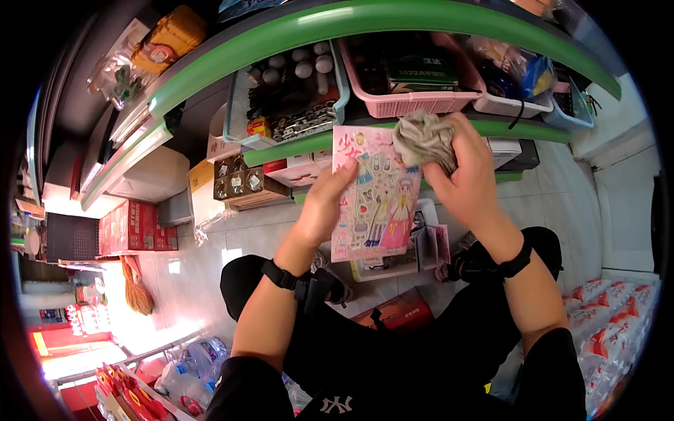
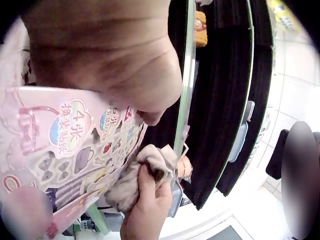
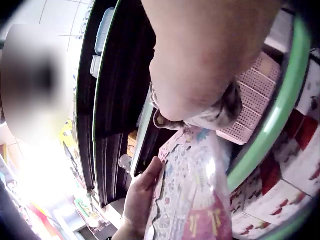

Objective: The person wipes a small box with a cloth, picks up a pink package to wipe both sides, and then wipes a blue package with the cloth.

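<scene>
A pink sticker booklet (image 1: 375,203) with doll drawings is held upright by the left hand (image 1: 326,203), thumb on its front at the left edge. The right hand (image 1: 472,175) grips a crumpled grey cloth (image 1: 423,140) at the booklet's upper right corner. In the left wrist view the cloth (image 2: 131,187) lies against the booklet's edge (image 2: 75,145), with the right hand (image 2: 150,205) pinching it. The right wrist view shows the booklet's glossy cover (image 3: 192,185), the left hand (image 3: 137,200) at its edge and the cloth (image 3: 220,112) partly hidden under the right hand.
Behind the hands, a green-edged shelf (image 1: 295,144) holds a blue basket (image 1: 342,84) and a pink basket (image 1: 393,105). Below the booklet, a white bin (image 1: 393,270) with booklets stands on the floor between the person's feet. Wrapped bottles (image 1: 607,316) stand at the right, a broom (image 1: 137,295) at the left.
</scene>
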